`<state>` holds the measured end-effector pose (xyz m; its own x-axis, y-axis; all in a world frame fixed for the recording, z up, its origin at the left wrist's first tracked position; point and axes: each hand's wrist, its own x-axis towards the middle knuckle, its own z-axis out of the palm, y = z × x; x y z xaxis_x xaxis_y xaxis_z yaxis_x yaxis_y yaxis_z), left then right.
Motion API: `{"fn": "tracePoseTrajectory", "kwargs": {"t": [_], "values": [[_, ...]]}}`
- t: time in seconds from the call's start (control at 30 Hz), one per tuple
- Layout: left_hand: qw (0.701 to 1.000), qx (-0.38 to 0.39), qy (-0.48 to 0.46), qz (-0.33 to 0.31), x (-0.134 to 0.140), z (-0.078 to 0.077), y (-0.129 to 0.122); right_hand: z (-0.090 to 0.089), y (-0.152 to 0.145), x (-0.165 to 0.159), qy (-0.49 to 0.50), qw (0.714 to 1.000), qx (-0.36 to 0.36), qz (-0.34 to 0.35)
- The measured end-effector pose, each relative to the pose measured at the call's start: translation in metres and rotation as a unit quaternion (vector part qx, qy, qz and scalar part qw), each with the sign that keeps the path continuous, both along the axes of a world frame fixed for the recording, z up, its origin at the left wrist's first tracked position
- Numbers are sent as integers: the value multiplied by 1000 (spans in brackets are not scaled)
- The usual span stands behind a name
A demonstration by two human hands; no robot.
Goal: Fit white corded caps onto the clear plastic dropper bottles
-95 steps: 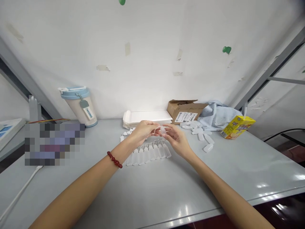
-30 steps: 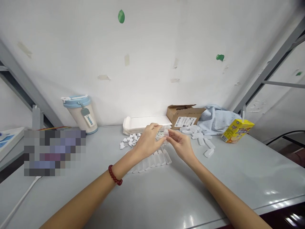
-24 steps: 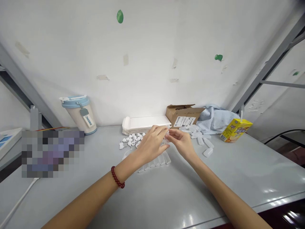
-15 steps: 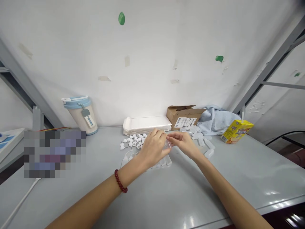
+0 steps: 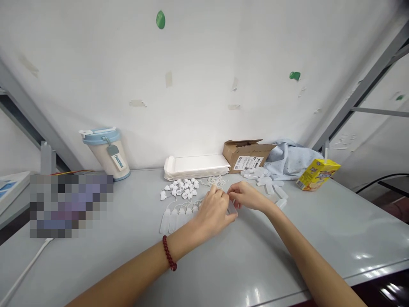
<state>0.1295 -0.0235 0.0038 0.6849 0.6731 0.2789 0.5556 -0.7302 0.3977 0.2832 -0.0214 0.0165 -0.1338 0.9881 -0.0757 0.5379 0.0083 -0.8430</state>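
Observation:
My left hand (image 5: 213,214), with a dark red bead bracelet at the wrist, is closed at a clear plastic sleeve (image 5: 232,209) that shows beside its thumb. My right hand (image 5: 246,196) is pinched at the sleeve's far end, close to the left fingertips; what lies between its fingers is too small to name. A row of translucent plastic sleeves (image 5: 173,221) with thin white cords lies to the left, partly hidden by my left hand and forearm. Behind them sit several small white caps (image 5: 185,187) and a tangle of white cords (image 5: 217,182).
At the back are a stack of white padded envelopes (image 5: 198,165), an open cardboard box (image 5: 249,157) and a light blue cloth (image 5: 287,160). More translucent sleeves (image 5: 270,187) lie right. A tumbler (image 5: 108,153) stands left, a yellow drink carton (image 5: 318,175) right.
Both hands have moved slightly right and down, along with the clear sleeve. More of the sleeve row and the cord tangle now shows. The camera view has shifted a little.

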Motion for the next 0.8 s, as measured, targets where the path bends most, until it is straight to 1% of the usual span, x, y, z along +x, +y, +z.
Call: {"fn": "tracePoseTrajectory", "kwargs": {"t": [0.13,0.23,0.47,0.63,0.8], "values": [[1000,12,-8,-12,-2,-6,-1,-2,1,-1,-15,1000,5,2],[1000,6,-14,-15,-3,-8,-1,-2,1,-1,-19,1000,9,-1],[1000,-9,4,-18,-3,-4,-1,-2,1,-1,-24,1000,-2,2],[1000,0,14,-22,-4,-6,-2,-4,2,1,-25,1000,-10,4],[999,-5,37,-11,-6,3,-1,-4,4,4,-37,999,-23,11]]}}
